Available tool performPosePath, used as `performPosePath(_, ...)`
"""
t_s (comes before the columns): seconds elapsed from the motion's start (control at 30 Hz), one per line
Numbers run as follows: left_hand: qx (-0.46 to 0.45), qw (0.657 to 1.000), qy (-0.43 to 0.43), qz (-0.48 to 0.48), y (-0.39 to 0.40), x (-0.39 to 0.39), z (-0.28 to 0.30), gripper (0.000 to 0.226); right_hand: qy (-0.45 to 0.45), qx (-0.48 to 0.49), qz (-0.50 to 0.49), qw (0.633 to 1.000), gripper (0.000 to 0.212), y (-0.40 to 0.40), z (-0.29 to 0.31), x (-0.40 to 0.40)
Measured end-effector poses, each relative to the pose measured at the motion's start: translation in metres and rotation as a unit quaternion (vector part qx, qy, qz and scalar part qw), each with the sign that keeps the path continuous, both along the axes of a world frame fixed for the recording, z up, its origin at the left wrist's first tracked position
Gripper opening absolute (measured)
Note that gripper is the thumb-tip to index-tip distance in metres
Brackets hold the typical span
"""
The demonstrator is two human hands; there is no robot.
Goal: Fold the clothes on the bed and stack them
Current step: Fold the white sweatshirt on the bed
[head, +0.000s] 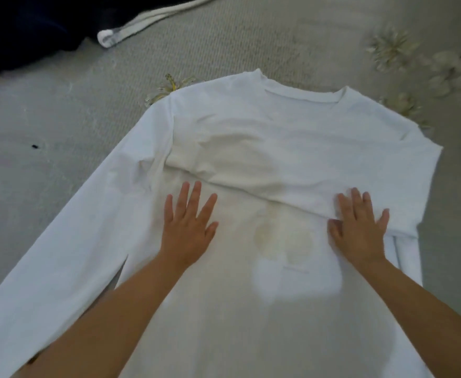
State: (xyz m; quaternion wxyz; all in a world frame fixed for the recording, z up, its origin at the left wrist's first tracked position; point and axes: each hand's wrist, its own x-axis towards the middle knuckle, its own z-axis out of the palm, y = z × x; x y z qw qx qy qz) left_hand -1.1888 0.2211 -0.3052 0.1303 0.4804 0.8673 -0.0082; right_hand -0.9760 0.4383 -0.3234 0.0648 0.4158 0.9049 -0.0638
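On the bed [60,110], flat left hand [188,227] and right hand [360,230] press a white, perhaps stained shirt [251,148].

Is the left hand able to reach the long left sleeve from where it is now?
Probably yes: the left hand lies flat on the white shirt, and the left sleeve lies beside it, uncovered.

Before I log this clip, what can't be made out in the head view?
- White shirt: hem cut off by the bottom edge; forearms cover part.
- Its right sleeve: folded across the chest, end hidden under the right hand.
- Faint print beside the left hand: too pale to read.
- Dark garment: cropped by the top-left corner.
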Motion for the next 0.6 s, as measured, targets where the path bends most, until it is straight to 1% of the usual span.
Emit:
performPosePath(0.07, 0.034, 0.999, 0.009, -0.039, 0.027, 0.014, -0.002, 0.046, -0.016, -0.009, -0.122, 0.992, 0.059, 0.012, 0.004, 0.025)
performPosePath(0.1, 0.058, 0.997, 0.005, -0.052, 0.041, 0.021, -0.006, 0.048, -0.016, -0.011, -0.156, 0.988, 0.06, 0.018, 0.006, 0.038)
performPosePath(0.13, 0.065, 0.996, -0.014, -0.06, 0.055, 0.028, -0.01, 0.052, -0.002, -0.012, -0.166, 0.986, 0.058, 0.024, 0.008, 0.049)
performPosePath(0.2, 0.036, 0.997, -0.046, -0.049, 0.08, 0.038, -0.021, 0.059, 0.077, -0.01, -0.131, 0.988, 0.047, 0.035, 0.01, 0.069)
performPosePath(0.27, 0.002, 0.999, -0.044, -0.025, 0.1, 0.044, -0.034, 0.058, 0.152, -0.014, -0.1, 0.983, 0.039, 0.043, 0.009, 0.086)
performPosePath(0.33, -0.03, 0.998, -0.053, -0.01, 0.112, 0.048, -0.042, 0.058, 0.188, 0.0, -0.067, 0.98, 0.04, 0.052, 0.007, 0.098)
performPosePath(0.4, -0.07, 0.996, -0.054, -0.008, 0.118, 0.05, -0.045, 0.061, 0.203, 0.019, -0.024, 0.979, 0.043, 0.063, 0.003, 0.112)
performPosePath(0.47, -0.107, 0.994, -0.027, -0.026, 0.119, 0.05, -0.045, 0.078, 0.206, 0.016, 0.012, 0.978, 0.045, 0.072, 0.002, 0.128)
performPosePath(0.57, -0.142, 0.989, -0.028, -0.032, 0.119, 0.052, -0.042, 0.12, 0.171, -0.004, 0.057, 0.984, 0.056, 0.077, -0.003, 0.151)
performPosePath(0.6, -0.152, 0.988, -0.026, -0.029, 0.121, 0.052, -0.042, 0.125, 0.156, 0.003, 0.073, 0.985, 0.055, 0.077, -0.004, 0.155)
